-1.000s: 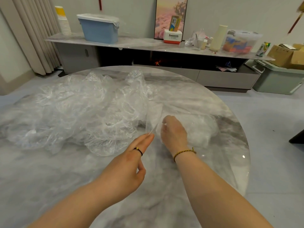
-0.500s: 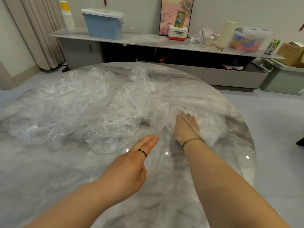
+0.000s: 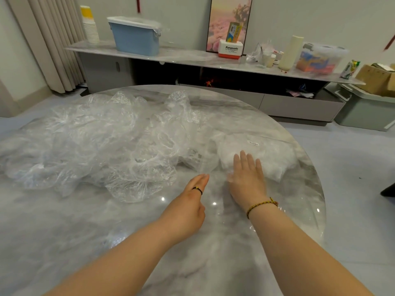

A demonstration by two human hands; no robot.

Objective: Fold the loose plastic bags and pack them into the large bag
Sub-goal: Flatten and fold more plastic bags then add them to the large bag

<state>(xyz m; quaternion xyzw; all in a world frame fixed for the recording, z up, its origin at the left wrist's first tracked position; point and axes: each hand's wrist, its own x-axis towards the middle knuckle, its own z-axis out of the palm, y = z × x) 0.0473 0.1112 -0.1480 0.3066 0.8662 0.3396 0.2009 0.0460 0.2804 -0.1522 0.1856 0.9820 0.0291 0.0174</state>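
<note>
On a round, glossy grey-and-white marble table [image 3: 64,242], whose left and near edges ran out of the picture, a heap of loose, crumpled clear plastic bags [image 3: 96,146] covered the far left half. The single bags could not be told apart, since the film was see-through and tangled. To the right of the heap, near the table's right rim, lay the large clear plastic bag [image 3: 263,150], stuffed with whitish folded film and bearing a small white label [image 3: 253,143] too small to read. The right hand [image 3: 248,180], with a braided yellow cord at the wrist, lay flat with its fingers straight and together, its fingertips resting on the near edge of the large bag. The left hand [image 3: 188,208], wearing a thin black ring, sat just beside it but apart, seen edge-on with the forefinger stretched forward. Its other fingers were hidden, so whether it pinched any film could not be told. Both forearms were cut off at the bottom. Behind the table, a long low sideboard [image 3: 192,58] carried a pale blue plastic bin [image 3: 136,39].
</note>
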